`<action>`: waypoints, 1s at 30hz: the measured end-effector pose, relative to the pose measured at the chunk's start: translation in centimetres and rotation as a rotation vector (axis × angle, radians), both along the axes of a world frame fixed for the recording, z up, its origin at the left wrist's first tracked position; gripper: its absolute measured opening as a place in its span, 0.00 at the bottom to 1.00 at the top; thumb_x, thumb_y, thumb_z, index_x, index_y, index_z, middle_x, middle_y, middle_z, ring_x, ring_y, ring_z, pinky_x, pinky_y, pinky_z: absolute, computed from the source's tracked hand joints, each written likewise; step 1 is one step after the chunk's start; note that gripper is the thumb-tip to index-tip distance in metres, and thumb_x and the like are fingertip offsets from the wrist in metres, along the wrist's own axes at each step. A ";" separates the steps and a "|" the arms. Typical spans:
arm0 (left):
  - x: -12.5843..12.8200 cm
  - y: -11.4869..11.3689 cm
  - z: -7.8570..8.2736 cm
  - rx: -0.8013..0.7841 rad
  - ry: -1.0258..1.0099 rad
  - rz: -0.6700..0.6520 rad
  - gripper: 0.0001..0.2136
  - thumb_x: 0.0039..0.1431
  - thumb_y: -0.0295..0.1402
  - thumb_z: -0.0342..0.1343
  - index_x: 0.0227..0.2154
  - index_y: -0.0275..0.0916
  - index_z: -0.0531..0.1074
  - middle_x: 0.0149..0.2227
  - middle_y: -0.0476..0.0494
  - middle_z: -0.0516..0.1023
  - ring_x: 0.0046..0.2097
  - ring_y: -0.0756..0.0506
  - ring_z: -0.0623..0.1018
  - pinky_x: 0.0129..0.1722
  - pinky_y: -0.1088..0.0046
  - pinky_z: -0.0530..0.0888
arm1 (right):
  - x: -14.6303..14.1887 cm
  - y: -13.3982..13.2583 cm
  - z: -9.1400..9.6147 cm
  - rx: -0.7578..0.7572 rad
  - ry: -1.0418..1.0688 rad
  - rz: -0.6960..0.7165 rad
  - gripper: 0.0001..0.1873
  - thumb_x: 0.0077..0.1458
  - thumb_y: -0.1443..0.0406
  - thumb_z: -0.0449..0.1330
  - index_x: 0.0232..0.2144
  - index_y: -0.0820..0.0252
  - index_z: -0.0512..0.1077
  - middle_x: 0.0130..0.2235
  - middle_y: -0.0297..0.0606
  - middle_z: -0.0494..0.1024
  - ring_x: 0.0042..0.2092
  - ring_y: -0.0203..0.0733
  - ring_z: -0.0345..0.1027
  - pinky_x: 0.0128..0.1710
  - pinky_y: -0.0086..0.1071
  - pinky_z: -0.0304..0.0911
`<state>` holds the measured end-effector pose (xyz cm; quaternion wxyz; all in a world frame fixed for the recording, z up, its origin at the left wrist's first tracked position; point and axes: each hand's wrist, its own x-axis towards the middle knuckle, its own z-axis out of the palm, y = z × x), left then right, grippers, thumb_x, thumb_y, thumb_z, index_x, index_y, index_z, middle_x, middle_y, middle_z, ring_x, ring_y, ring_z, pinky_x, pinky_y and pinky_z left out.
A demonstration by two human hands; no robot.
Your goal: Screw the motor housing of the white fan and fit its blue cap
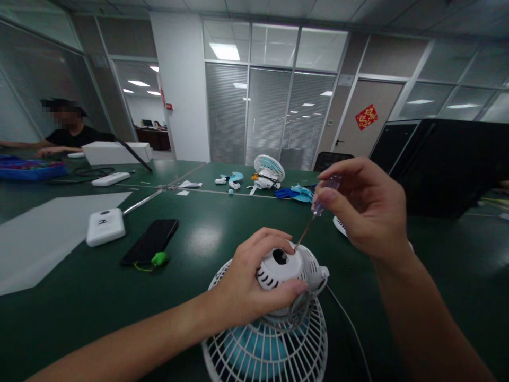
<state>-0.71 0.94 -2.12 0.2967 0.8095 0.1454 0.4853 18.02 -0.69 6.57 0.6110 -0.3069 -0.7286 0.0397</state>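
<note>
Under the left fingers the fan housing is smooth white plastic, the grille below them ribbed plastic, while between the right fingers the screwdriver handle is glossy clear plastic above a metal shaft, and left of all the fingers the smooth tabletop shines beside matt paper.

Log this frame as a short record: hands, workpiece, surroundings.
left hand: curled around white slotted plastic housing
right hand: holding translucent-handled screwdriver, tip at housing
workpiece: round white-caged fan, housing uppermost, on dark green table
beyond: second white-caged fan
left side: flat black phone, bright green charm, square white device
</note>
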 end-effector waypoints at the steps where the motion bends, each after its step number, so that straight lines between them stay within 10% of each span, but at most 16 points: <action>1: 0.0 0.0 0.0 0.000 0.003 0.001 0.15 0.53 0.35 0.67 0.42 0.40 0.72 0.48 0.42 0.75 0.49 0.42 0.75 0.49 0.65 0.70 | 0.0 0.1 0.0 0.017 0.036 -0.004 0.11 0.51 0.62 0.71 0.34 0.54 0.72 0.29 0.27 0.75 0.28 0.32 0.71 0.24 0.25 0.66; 7: -0.2 -0.2 0.3 -0.012 0.012 0.008 0.14 0.52 0.34 0.67 0.40 0.39 0.73 0.48 0.41 0.75 0.49 0.41 0.76 0.49 0.65 0.70 | 1.0 0.5 0.7 0.199 0.309 -0.015 0.13 0.50 0.63 0.71 0.30 0.56 0.68 0.25 0.26 0.72 0.23 0.29 0.67 0.21 0.23 0.66; 13: -0.2 -0.1 0.2 -0.008 -0.012 -0.009 0.17 0.52 0.34 0.67 0.44 0.37 0.73 0.48 0.40 0.76 0.50 0.41 0.76 0.51 0.63 0.71 | 3.6 0.0 0.1 -0.027 0.352 -0.129 0.17 0.45 0.64 0.74 0.30 0.57 0.69 0.28 0.32 0.80 0.27 0.36 0.76 0.21 0.25 0.72; 24: -0.1 0.0 0.3 -0.029 -0.037 -0.036 0.18 0.51 0.34 0.68 0.45 0.33 0.78 0.47 0.36 0.76 0.49 0.40 0.77 0.51 0.62 0.72 | 11.3 -2.7 -13.1 -0.569 -0.248 -0.538 0.15 0.49 0.53 0.64 0.23 0.57 0.69 0.29 0.38 0.75 0.27 0.40 0.69 0.21 0.30 0.65; 30: -0.1 0.0 0.3 -0.016 -0.019 -0.023 0.19 0.51 0.34 0.68 0.46 0.36 0.76 0.48 0.38 0.76 0.49 0.41 0.77 0.51 0.62 0.72 | 10.3 -3.3 -14.8 -0.677 -0.559 -0.559 0.10 0.53 0.58 0.54 0.28 0.56 0.70 0.31 0.40 0.76 0.33 0.44 0.71 0.32 0.37 0.67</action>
